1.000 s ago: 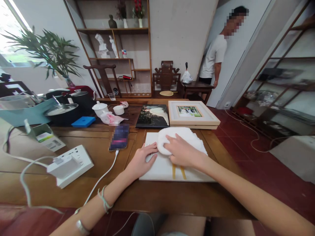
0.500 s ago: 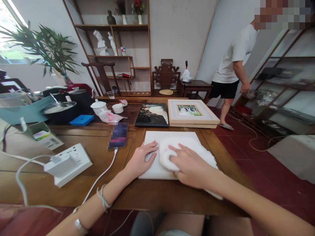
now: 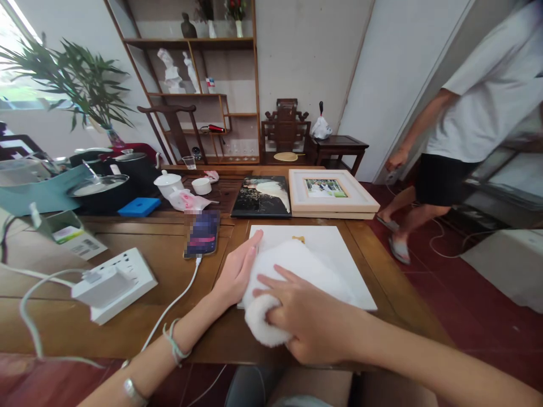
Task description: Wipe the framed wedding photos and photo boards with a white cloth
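Observation:
A flat white panel [image 3: 339, 254] lies on the wooden table in front of me, with a small gold-coloured fitting [image 3: 298, 239] near its far edge. Over its near left part is a fluffy white cloth [image 3: 271, 265], bunched and partly rolled. My right hand [image 3: 297, 316] grips the cloth and presses it at the panel's near edge; some fingers are sunk in the folds. Along the panel's left edge, my left hand [image 3: 237, 271] rests with fingers stretched out, holding nothing. The cloth hides much of the panel's near left side.
Beyond the panel are a dark picture [image 3: 262, 196] and a pale framed photo [image 3: 333, 192]. To the left are a phone [image 3: 202, 234] on a white cable, a power strip [image 3: 123, 285], a blue box [image 3: 139, 207] and pots [image 3: 99, 189]. A person [image 3: 466, 107] walks at the right.
My right hand has pulled the cloth toward me and left, uncovering the gold fitting and the panel's right side. My left hand has moved to the left edge. The person has come nearer.

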The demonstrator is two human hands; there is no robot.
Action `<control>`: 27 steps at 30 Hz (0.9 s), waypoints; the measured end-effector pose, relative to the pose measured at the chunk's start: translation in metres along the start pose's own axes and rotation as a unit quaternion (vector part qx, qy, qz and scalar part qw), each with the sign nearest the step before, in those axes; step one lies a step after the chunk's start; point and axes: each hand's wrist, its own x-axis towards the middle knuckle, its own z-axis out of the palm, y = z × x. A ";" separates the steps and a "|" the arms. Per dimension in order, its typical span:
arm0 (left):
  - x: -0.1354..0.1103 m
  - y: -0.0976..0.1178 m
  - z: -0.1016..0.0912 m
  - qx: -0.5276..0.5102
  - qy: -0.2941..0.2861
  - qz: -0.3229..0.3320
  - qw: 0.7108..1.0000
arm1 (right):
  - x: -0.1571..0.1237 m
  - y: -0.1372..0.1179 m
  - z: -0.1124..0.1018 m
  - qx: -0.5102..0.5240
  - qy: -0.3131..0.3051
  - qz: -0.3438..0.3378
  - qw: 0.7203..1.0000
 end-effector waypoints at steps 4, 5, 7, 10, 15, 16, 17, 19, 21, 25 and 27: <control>0.001 -0.001 0.004 0.041 -0.039 0.005 0.998 | -0.025 -0.008 -0.009 0.016 -0.019 0.051 0.998; 0.001 -0.001 0.005 0.053 -0.051 0.008 0.997 | -0.028 -0.005 -0.011 0.008 -0.019 0.088 0.996; 0.001 -0.003 0.007 0.070 -0.067 0.021 0.995 | -0.028 0.009 -0.013 -0.014 -0.014 0.161 0.987; 0.001 -0.005 0.009 0.079 -0.069 0.035 0.994 | -0.017 0.039 -0.015 -0.050 -0.003 0.243 0.969; 0.001 -0.006 0.009 0.079 -0.059 0.043 0.994 | 0.019 0.084 -0.020 -0.037 0.011 0.282 0.959; 0.001 -0.006 0.009 0.081 -0.058 0.042 0.994 | 0.028 0.090 -0.021 -0.030 0.011 0.279 0.960; 0.001 -0.005 0.009 0.083 -0.058 0.040 0.994 | 0.037 0.094 -0.022 -0.024 0.011 0.273 0.962; 0.001 -0.004 0.008 0.084 -0.054 0.037 0.994 | 0.056 0.097 -0.023 -0.011 0.011 0.258 0.966; 0.002 -0.003 0.007 0.080 -0.052 0.042 0.995 | 0.072 0.096 -0.024 -0.002 0.011 0.242 0.970; 0.002 -0.002 0.006 0.074 -0.054 0.048 0.995 | 0.082 0.092 -0.025 0.001 0.006 0.248 0.969; 0.002 -0.003 0.006 0.078 -0.053 0.045 0.995 | 0.073 0.095 -0.028 -0.001 0.005 0.265 0.964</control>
